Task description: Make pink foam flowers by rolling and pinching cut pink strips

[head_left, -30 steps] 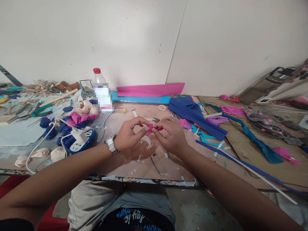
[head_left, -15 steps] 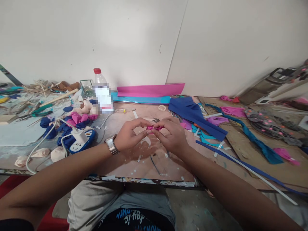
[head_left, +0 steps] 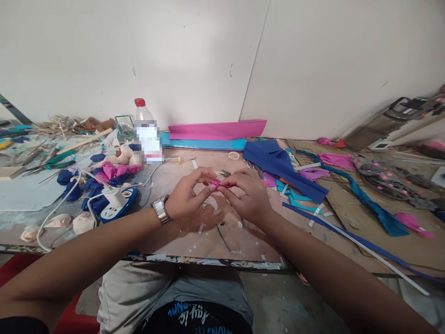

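Note:
Between my two hands is a small rolled piece of pink crepe paper [head_left: 216, 184], held just above the table. My left hand [head_left: 191, 192], with a metal watch on its wrist, pinches the roll's left side between thumb and fingers. From the other side, my right hand [head_left: 249, 195] grips the pink paper with thumb and forefinger. Part of the strip is hidden by the fingers of my right hand. The tip of a pointed metal tool [head_left: 225, 173] shows on the table just behind the hands.
Crumpled blue and pink paper pieces [head_left: 111, 171] lie left, near a blue power strip [head_left: 120, 204] with a white cable. A lit phone [head_left: 151, 141] leans on a bottle [head_left: 142, 109]. Blue paper [head_left: 271, 157] and a cardboard sheet [head_left: 344, 218] are at right.
The pink paper has turned slightly between my fingers, and more of its rolled end shows. Both hands stay in nearly the same place.

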`<state>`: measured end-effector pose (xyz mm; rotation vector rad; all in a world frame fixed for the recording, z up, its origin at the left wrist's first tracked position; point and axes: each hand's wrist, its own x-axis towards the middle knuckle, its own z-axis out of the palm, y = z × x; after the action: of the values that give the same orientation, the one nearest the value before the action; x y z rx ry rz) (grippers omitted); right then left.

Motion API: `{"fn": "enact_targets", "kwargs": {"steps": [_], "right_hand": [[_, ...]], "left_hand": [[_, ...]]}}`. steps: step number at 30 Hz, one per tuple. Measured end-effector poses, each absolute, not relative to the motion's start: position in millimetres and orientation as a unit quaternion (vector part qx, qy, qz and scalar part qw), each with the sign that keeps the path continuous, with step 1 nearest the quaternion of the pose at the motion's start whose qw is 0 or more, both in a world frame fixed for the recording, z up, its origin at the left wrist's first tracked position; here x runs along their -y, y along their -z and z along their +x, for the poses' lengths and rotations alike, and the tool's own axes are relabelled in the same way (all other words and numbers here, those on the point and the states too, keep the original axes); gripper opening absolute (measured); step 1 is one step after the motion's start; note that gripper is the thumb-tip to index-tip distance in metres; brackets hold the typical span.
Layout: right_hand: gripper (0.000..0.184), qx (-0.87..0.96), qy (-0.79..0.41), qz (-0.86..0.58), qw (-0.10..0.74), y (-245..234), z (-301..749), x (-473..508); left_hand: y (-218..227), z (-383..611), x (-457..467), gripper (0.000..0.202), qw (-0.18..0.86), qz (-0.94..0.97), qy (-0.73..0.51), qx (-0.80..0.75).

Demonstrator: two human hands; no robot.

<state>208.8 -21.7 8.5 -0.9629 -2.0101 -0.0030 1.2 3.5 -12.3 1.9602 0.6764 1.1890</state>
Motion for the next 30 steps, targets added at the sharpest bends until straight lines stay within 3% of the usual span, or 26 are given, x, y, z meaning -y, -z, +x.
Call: {"fn": "enact_targets", "kwargs": {"steps": [9, 14, 20, 25, 30], "right_hand": [[0.02, 0.811, -0.015, -0.382, 0.443, -7.8, 209.1, 19.5], [0.024, 0.824, 0.004, -0.384, 0.417, -2.2, 211.5, 17.8], [0.019, 0.825, -0.028, -0.379, 0.418, -1.9, 210.2, 18.7], [0.015, 0.79, -0.07, -0.392, 0.466, -7.6, 209.5, 20.9], [0.017, 0.773, -0.086, -0.398, 0.485, -10.5, 210.6, 21.3]], "left_hand": [[7.1, -1.0, -0.3, 0.045, 0.342, 0.804, -0.426, -0.234], [9.3, 0.9, 0.0, 0.052, 0.402, 0.778, -0.429, -0.222], [13.7, 4.1, -1.0, 0.052, 0.496, 0.721, -0.429, -0.222], [13.2, 6.1, -6.4, 0.035, 0.499, 0.682, -0.455, -0.281], [10.9, 6.4, -10.7, 0.035, 0.538, 0.658, -0.445, -0.282]]}}
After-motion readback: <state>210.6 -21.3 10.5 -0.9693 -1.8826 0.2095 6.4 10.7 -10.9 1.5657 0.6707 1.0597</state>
